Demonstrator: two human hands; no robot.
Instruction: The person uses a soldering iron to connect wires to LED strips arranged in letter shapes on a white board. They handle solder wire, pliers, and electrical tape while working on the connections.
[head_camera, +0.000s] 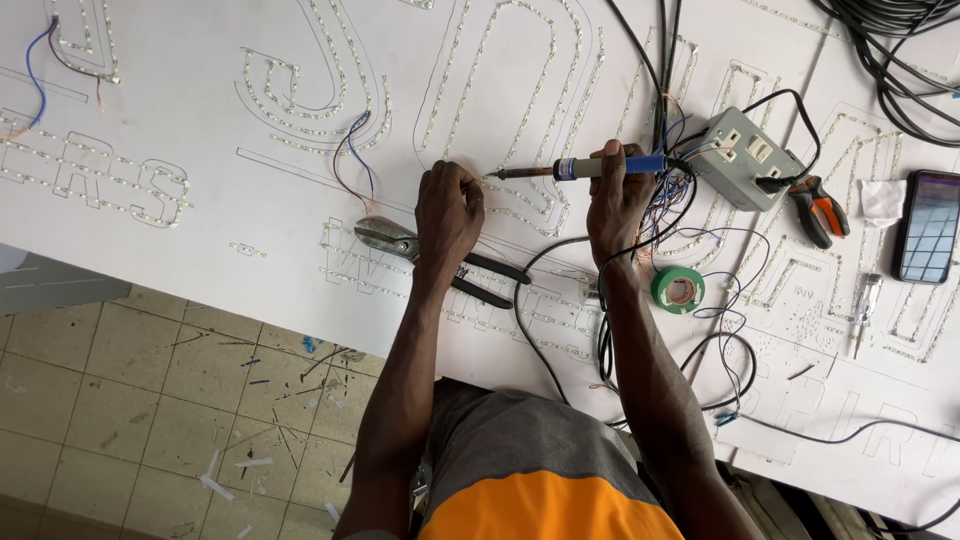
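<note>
The left hand (448, 212) is curled into a fist on the white sign board (250, 215), its fingertips hidden, so whether they pinch anything cannot be told. Its wrist covers part of the pliers (400, 243) lying beneath. The right hand (618, 195) grips the blue-handled soldering iron (580, 168), tip pointing at the left fist (just short of it). Beside the right wrist lies green tape (678, 289); farther off, a grey socket box (735, 158) amid tangled wires, and a phone (927, 226) partly cut off.
</note>
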